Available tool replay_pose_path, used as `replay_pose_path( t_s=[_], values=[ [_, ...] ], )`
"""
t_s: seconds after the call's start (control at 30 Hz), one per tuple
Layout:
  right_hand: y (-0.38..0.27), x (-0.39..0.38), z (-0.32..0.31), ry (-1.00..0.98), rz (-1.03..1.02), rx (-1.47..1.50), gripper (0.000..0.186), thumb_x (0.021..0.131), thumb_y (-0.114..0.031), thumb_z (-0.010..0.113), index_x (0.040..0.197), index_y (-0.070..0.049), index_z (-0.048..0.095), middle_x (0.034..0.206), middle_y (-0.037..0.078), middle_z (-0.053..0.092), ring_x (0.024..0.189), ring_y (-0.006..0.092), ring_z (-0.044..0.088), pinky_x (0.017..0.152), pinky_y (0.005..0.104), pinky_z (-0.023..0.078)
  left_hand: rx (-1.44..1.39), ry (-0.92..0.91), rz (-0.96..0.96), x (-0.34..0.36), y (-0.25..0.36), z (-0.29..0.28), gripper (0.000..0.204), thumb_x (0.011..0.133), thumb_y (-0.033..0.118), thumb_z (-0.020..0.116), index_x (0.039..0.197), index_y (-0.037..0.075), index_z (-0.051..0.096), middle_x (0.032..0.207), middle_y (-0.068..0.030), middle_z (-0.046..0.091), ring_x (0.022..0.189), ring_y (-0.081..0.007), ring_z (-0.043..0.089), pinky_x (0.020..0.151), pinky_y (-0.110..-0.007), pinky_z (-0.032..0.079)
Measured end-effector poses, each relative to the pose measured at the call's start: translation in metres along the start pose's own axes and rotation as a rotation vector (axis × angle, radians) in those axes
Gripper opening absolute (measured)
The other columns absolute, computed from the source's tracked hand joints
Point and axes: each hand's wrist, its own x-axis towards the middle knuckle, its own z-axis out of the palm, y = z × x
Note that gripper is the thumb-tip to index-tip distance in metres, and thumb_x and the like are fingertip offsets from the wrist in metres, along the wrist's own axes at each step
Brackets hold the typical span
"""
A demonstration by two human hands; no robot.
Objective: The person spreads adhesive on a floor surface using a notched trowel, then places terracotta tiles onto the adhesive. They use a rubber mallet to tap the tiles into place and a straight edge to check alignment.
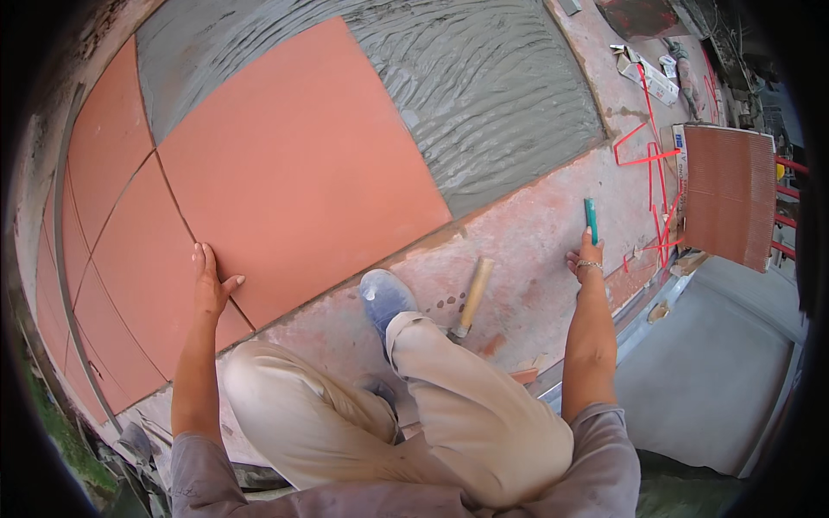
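Note:
My left hand [213, 281] rests with fingers apart on the salmon-coloured tiles, across the joint beside a large square tile [294, 164]. My right hand [584, 257], out to the right over the pinkish concrete ledge, grips a short teal object [591, 216]. A tool with a pale wooden handle [475, 293] lies on the ledge between my right hand and my shoe [387, 306]; its head is mostly hidden. Wet grey mortar [492, 104] with combed ridges lies behind the large tile. More tiles [121, 319] with open joints run to the left, with a long thin strip [60, 224] along them.
A stack of red-brown ribbed tiles [725, 194] stands at the right, with loose red straps [648, 160] beside it and torn card packaging [656, 82] farther back. A grey surface [708, 354] lies below the ledge at lower right. Green growth [65, 414] shows at lower left.

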Motion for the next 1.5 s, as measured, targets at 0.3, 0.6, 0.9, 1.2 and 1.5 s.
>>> replay_pose_path(
  t_s=[0.3, 0.6, 0.9, 1.2, 1.5],
  values=[
    [0.015, 0.016, 0.005, -0.056, -0.027, 0.012, 0.073, 0.094, -0.062, 0.064, 0.146, -0.020, 0.036, 0.102, 0.013, 0.060, 0.070, 0.0273, 0.065, 0.055, 0.0389, 0.053, 0.020, 0.002, -0.010, 0.004, -0.003, 0.002, 0.116, 0.075, 0.026, 0.090, 0.162, 0.001, 0.018, 0.170, -0.0226, 0.012, 0.156, -0.0398, 0.016, 0.127, -0.044, 0.025],
    [0.041, -0.036, 0.006, 0.065, 0.075, 0.308, 0.034, 0.094, -0.032, 0.070, 0.112, -0.006, 0.056, 0.085, 0.008, 0.060, 0.062, 0.0217, 0.059, 0.050, 0.0352, 0.049, 0.005, -0.039, -0.025, -0.002, 0.009, -0.011, 0.121, 0.072, 0.027, 0.092, 0.162, -0.001, 0.015, 0.170, -0.0230, 0.009, 0.157, -0.0399, 0.013, 0.127, -0.043, 0.024],
    [-0.056, -0.236, 0.003, -0.582, -0.633, -0.143, 0.058, 0.103, -0.016, 0.055, 0.157, -0.008, 0.035, 0.080, 0.005, 0.061, 0.064, 0.0136, 0.060, 0.054, 0.0284, 0.049, 0.025, -0.075, -0.087, -0.006, 0.006, -0.018, 0.131, 0.067, 0.038, 0.094, 0.164, 0.006, 0.012, 0.171, -0.0188, 0.009, 0.157, -0.0383, 0.013, 0.125, -0.048, 0.029],
    [-0.117, -0.295, 0.126, -0.656, -1.534, -0.688, 0.057, 0.106, -0.019, 0.052, 0.159, -0.008, 0.035, 0.098, 0.021, 0.073, 0.075, 0.0316, 0.068, 0.068, 0.0396, 0.053, 0.033, -0.169, -0.095, -0.013, 0.002, -0.032, 0.125, 0.075, 0.047, 0.088, 0.165, 0.011, 0.009, 0.173, -0.0120, 0.006, 0.159, -0.0325, 0.012, 0.121, -0.060, 0.030],
    [-0.110, -0.287, 0.135, -0.703, -1.377, -0.925, 0.058, 0.105, -0.017, 0.050, 0.160, -0.011, 0.034, 0.077, 0.021, 0.066, 0.061, 0.0331, 0.062, 0.061, 0.0424, 0.050, -0.053, -0.115, -0.078, -0.015, -0.004, -0.022, 0.125, 0.073, 0.039, 0.091, 0.164, 0.009, 0.011, 0.173, -0.0120, 0.007, 0.158, -0.0345, 0.010, 0.122, -0.062, 0.029]
  ],
)
